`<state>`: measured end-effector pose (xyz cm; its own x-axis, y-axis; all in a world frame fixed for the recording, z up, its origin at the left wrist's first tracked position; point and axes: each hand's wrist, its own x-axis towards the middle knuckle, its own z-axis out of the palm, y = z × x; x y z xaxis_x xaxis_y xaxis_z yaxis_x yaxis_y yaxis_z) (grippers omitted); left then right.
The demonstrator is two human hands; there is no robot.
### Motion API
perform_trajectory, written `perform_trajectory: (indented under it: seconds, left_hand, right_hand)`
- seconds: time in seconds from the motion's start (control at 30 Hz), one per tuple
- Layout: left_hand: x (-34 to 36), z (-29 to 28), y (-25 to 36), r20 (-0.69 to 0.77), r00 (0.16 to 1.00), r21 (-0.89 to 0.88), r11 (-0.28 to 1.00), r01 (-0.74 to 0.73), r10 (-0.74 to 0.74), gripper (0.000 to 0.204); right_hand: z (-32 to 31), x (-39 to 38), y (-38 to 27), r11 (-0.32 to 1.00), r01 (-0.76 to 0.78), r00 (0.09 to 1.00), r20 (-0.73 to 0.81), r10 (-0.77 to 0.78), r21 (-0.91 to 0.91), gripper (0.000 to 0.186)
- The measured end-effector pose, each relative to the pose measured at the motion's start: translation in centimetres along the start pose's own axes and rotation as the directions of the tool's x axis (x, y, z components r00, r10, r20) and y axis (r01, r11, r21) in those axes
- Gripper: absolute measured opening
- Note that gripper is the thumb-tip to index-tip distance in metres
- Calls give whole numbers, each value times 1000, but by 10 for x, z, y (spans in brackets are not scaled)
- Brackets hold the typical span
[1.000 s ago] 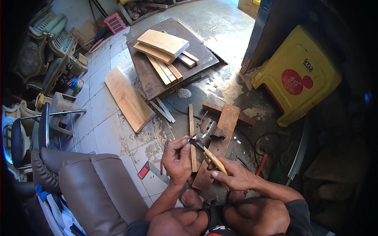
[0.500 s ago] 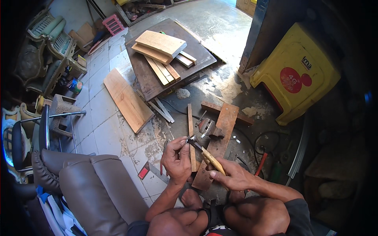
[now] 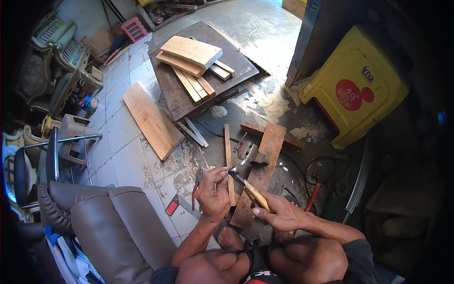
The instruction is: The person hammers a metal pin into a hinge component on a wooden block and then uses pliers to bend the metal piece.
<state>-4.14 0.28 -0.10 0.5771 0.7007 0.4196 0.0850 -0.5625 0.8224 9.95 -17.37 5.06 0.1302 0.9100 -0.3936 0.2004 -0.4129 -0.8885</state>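
Small shiny piece (image 3: 227, 173), too tiny to identify, is pinched by the left hand (image 3: 214, 194); the hammer (image 3: 256, 193), head near it, is gripped by the right hand (image 3: 280, 211), over the left edge of the plank (image 3: 273, 146). Work looks underway; what remains cannot be told.

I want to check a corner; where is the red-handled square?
In the head view, the red-handled square lies on the floor tiles, left of and below centre, between the brown padded seat and the person's left hand.
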Motion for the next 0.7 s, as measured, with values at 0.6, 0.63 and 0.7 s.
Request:
perform_trajectory:
  seconds: [0.6,0.63,0.7]
  left_hand:
    - [-10,26,22,430,745,-800,167,576,-510,16]
    - [-10,24,27,467,726,-789,134,600,-504,15]
    - [-10,22,27,510,721,-769,128,627,-468,13]
  right_hand:
    - [-10,39,-3,963,265,844,-496,-204,56,28]
    - [-10,40,-3,961,262,844,-505,-182,91,27]
    - [-13,37,-3,963,269,833,-509,-217,31,25]
